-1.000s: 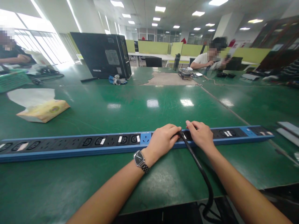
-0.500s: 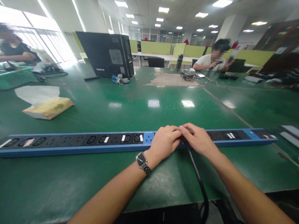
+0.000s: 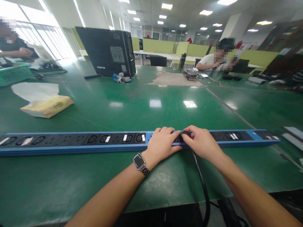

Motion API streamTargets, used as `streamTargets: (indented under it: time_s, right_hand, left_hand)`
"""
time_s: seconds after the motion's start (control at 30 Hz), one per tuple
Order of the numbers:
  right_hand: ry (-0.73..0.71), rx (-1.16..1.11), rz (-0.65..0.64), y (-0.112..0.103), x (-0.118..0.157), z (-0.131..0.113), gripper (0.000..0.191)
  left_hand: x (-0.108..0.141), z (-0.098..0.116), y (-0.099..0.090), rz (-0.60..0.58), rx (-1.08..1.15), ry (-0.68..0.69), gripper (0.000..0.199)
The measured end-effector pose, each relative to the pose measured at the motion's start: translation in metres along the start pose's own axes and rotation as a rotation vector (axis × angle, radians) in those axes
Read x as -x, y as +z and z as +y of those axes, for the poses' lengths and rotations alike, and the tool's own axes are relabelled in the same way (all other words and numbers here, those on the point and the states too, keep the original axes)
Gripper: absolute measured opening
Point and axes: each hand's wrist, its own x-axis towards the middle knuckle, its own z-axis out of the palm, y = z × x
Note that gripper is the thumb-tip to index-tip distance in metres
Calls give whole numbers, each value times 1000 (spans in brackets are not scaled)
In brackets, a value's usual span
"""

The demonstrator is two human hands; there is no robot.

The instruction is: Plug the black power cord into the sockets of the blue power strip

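Note:
A long blue and black power strip (image 3: 80, 138) lies across the green table, with rows of sockets facing up. My left hand (image 3: 163, 142), a watch on its wrist, is laid over the strip just right of its middle. Its fingers reach over the far side and the thumb lies along the near edge. Beside it my right hand (image 3: 201, 140) pinches a black plug, mostly hidden by the fingers, at the strip's sockets. From this plug a black cable (image 3: 200, 171) runs down over the table's front edge. How deep the plug sits cannot be seen.
A tissue pack (image 3: 48, 105) lies at the left, near a green basket (image 3: 15, 74). Farther back stand a black computer case (image 3: 106, 52), gloves (image 3: 121, 78) and a dark bottle (image 3: 182, 61). A person (image 3: 213, 64) sits across the table; another (image 3: 14, 47) is at far left.
My left hand has shifted slightly left, away from the right fingertips, and its thumb has dropped to the strip's near edge. The right hand stays at the plug.

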Motion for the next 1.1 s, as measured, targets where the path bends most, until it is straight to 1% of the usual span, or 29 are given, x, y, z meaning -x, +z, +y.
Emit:
streamTargets:
  time_s: [0.03,0.1,0.17,0.2,0.23,0.27,0.33,0.4,0.43,0.5,0.57,0.67,0.87,0.97,1.1]
  right_hand:
    - [-9,-14,40,-7,-1,-4,26]
    - [-3,-65,191,-30,0,-11,28]
    - [35,-121,361,-62,2,-13,33]
    - [58,-130,409,-78,3,-10,36]
    - [78,-125,412,-93,4,-4,38]
    - [92,-108,374,-105,5,6,39]
    - [137,-41,213,-118,6,35,40]
    - [184,30,68,-117,7,71,39]
    - [193,67,37,-113,8,88,37]
    - [186,135,6,-101,10,116,37]
    - [159,181,8,-91,12,133,38]
    - [106,209,28,-83,16,143,38]
    - [22,181,40,-79,24,151,44]
    - [-5,172,32,-81,24,152,43]
    - [-38,153,-9,-82,19,150,42]
  left_hand:
    - [0,0,1,-16,-27,0,55]
    - [-1,1,3,-29,-59,0,56]
    - [-1,1,4,-28,-73,8,57]
    - [-1,0,4,-28,-76,12,57]
    - [-1,0,4,-28,-78,14,56]
    - [0,0,4,-28,-80,14,56]
    - [0,0,5,-24,-83,11,56]
    - [1,0,5,-17,-88,12,56]
    - [1,1,5,-14,-92,12,56]
    - [1,2,6,-11,-99,10,55]
    - [1,2,5,-14,-105,7,55]
    - [1,3,5,-24,-111,5,55]
    - [0,3,4,-35,-114,4,55]
    - [0,4,4,-35,-119,6,55]
    - [0,4,3,-34,-126,6,55]
